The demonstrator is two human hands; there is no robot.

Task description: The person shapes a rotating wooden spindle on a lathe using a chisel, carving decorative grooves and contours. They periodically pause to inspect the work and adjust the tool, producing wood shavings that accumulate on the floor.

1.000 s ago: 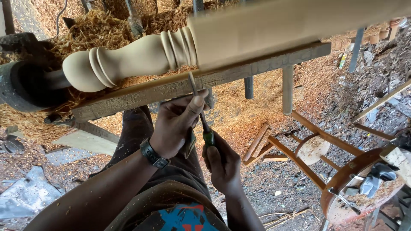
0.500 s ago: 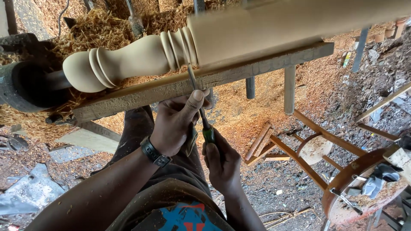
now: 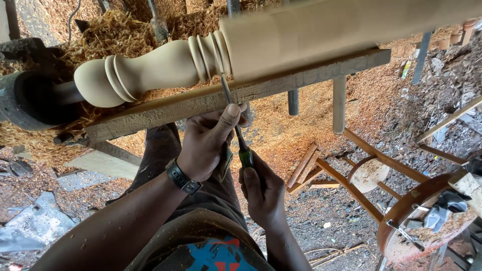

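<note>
Both forearms are bare, no sleeves showing, and flecks of sawdust stick to the left one. The left hand (image 3: 208,145) has a black wristwatch (image 3: 182,176) with a wide strap and a metal buckle at the wrist; the right hand (image 3: 263,193) wears nothing. Dark brown trousers (image 3: 160,150), dusty and worn at the knee, sit below an olive-brown shirt (image 3: 201,236) with a blue and red print at the lower edge.

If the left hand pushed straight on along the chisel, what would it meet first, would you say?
Probably the wooden tool rest, which the left hand already nearly touches; beyond it lies the turned spindle. Depth is unclear.
</note>
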